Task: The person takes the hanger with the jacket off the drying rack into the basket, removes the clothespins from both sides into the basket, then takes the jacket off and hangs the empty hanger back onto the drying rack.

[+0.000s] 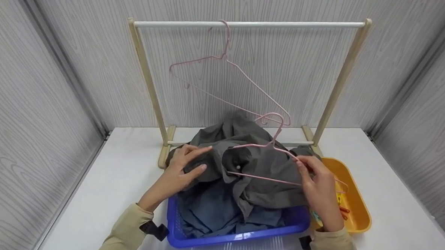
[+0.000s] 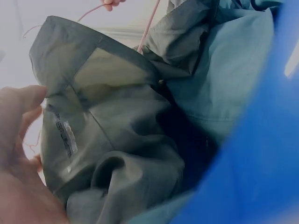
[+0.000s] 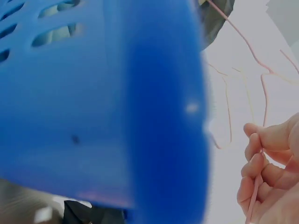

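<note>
My right hand [image 1: 319, 189] pinches one shoulder of a pink wire clothes hanger [image 1: 267, 178]; the right wrist view shows the thumb and fingers [image 3: 257, 175] curled round the wire. The hanger's hook points up, and its left end goes out of sight inside the neck opening of a dark grey garment [image 1: 212, 152]. That garment lies crumpled over a blue basket [image 1: 240, 236]. My left hand [image 1: 175, 175] rests at the garment's left side, thumb and forefinger extended and apart. In the left wrist view, the left thumb [image 2: 28, 98] touches the cloth's edge.
Another pink hanger [image 1: 254, 83] hangs bare from the white rod [image 1: 294, 25] of a wooden-sided rack. Blue-grey clothing [image 1: 211, 207] lies in the basket. An orange tray [image 1: 361, 210] with small coloured pieces stands at the right. Grey panels surround the white table [image 1: 96, 187].
</note>
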Action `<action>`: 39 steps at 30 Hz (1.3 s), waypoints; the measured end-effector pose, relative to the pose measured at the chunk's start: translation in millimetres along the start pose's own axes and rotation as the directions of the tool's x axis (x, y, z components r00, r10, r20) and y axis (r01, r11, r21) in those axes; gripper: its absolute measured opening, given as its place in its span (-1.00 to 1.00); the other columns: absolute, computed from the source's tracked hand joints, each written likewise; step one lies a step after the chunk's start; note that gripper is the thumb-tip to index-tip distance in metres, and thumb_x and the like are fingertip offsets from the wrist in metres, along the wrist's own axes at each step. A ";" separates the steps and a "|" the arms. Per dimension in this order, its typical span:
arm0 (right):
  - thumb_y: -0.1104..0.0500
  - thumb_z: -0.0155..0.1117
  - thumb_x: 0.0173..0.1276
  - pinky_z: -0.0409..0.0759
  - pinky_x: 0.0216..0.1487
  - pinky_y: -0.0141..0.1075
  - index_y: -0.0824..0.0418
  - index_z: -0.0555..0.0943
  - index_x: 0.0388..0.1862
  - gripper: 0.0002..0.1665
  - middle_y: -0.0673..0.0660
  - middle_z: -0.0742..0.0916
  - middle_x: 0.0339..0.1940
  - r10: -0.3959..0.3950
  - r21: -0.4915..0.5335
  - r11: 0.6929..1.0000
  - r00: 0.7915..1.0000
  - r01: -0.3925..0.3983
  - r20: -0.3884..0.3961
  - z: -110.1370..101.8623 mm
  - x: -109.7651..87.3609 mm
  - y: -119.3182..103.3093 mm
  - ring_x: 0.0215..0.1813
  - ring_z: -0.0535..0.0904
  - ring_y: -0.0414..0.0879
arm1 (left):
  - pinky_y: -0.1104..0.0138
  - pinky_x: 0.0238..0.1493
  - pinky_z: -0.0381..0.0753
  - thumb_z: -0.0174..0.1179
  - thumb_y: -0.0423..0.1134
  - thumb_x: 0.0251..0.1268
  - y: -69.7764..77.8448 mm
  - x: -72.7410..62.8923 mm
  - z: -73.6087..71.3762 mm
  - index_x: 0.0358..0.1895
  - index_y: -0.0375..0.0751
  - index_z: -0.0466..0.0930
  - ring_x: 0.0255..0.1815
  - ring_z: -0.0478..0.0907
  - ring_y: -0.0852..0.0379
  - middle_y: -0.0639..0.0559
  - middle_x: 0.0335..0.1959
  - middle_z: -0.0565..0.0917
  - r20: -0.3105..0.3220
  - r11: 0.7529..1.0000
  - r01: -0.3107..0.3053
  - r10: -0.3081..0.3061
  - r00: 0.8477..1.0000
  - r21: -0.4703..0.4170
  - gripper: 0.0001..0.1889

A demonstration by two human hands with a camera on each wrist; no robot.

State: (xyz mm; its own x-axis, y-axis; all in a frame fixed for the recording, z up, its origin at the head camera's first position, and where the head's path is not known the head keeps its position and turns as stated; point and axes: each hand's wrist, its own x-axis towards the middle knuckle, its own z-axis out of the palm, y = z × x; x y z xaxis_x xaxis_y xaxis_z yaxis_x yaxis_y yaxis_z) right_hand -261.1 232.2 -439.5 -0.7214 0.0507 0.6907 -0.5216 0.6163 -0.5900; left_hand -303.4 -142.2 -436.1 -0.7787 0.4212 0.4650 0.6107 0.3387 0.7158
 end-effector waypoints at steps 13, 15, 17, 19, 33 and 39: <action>0.33 0.29 0.38 0.46 -0.10 -0.55 0.26 0.69 -0.13 -0.88 0.03 0.71 -0.23 0.058 0.003 0.998 0.998 -0.058 -0.017 -0.2 -0.3 -5.8 -0.23 0.55 -0.19 | 0.16 0.01 0.27 0.22 0.03 0.35 4.4 5.7 3.2 -0.17 -0.11 0.47 -0.05 0.27 0.06 0.00 -0.15 0.35 -0.141 0.985 0.170 -0.167 0.976 0.013 -0.71; 0.33 0.29 0.37 0.47 -0.09 -0.55 0.26 0.69 -0.14 -0.88 0.03 0.71 -0.24 0.038 0.003 0.999 0.999 -0.038 -0.016 0.2 -0.8 -9.5 -0.23 0.56 -0.18 | 0.17 -0.04 0.25 0.22 0.07 0.31 4.4 6.7 4.2 -0.27 -0.12 0.40 -0.10 0.27 0.06 0.01 -0.19 0.32 -0.170 0.983 0.181 -0.172 0.970 0.036 -0.66; 0.33 0.30 0.36 0.47 -0.09 -0.54 0.25 0.69 -0.14 -0.88 0.03 0.70 -0.25 0.007 0.002 1.000 1.000 -0.007 -0.014 0.6 -1.5 -13.9 -0.23 0.56 -0.17 | 0.19 -0.08 0.22 0.22 0.09 0.28 4.4 7.9 5.3 -0.35 -0.11 0.34 -0.16 0.25 0.05 0.01 -0.24 0.30 -0.203 0.979 0.197 -0.182 0.962 0.057 -0.62; 0.34 0.30 0.36 0.47 -0.09 -0.54 0.26 0.70 -0.14 -0.88 0.04 0.70 -0.27 -0.030 0.009 1.000 1.000 0.030 -0.010 0.9 -2.3 -18.5 -0.23 0.55 -0.16 | 0.21 -0.13 0.18 0.22 0.10 0.27 4.5 9.0 6.4 -0.43 -0.11 0.27 -0.22 0.22 0.05 0.02 -0.28 0.25 -0.237 0.973 0.221 -0.199 0.951 0.070 -0.58; 0.33 0.26 0.39 0.44 -0.12 -0.51 0.24 0.70 -0.13 -0.87 0.06 0.68 -0.28 -0.048 0.022 0.999 0.998 0.049 -0.031 -4.6 -2.9 -23.9 -0.23 0.50 -0.16 | 0.24 -0.07 0.29 0.19 -0.19 0.41 6.5 10.9 3.5 -0.44 -0.21 0.59 -0.12 0.31 0.08 -0.06 -0.17 0.41 -0.303 0.953 0.261 -0.298 0.905 -0.157 -0.76; 0.32 0.25 0.41 0.46 -0.10 -0.54 0.28 0.68 -0.09 -0.85 0.04 0.68 -0.23 0.088 0.023 0.996 0.996 -0.087 -0.019 -8.4 -1.9 -13.8 -0.21 0.51 -0.18 | 0.23 -0.06 0.38 0.09 -0.33 0.48 8.1 2.1 -0.6 -0.06 -0.21 0.63 -0.13 0.42 0.09 -0.01 -0.16 0.55 -0.246 0.970 0.200 -0.228 0.942 -0.137 -0.86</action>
State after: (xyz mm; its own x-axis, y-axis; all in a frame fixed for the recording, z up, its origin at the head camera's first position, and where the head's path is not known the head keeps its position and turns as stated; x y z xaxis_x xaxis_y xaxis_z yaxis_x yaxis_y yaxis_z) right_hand -248.8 230.3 -429.2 -0.7555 0.1199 0.6441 -0.4667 0.5916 -0.6575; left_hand -300.1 -139.1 -429.0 -0.9084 0.1126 0.4026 0.4174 0.2975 0.8586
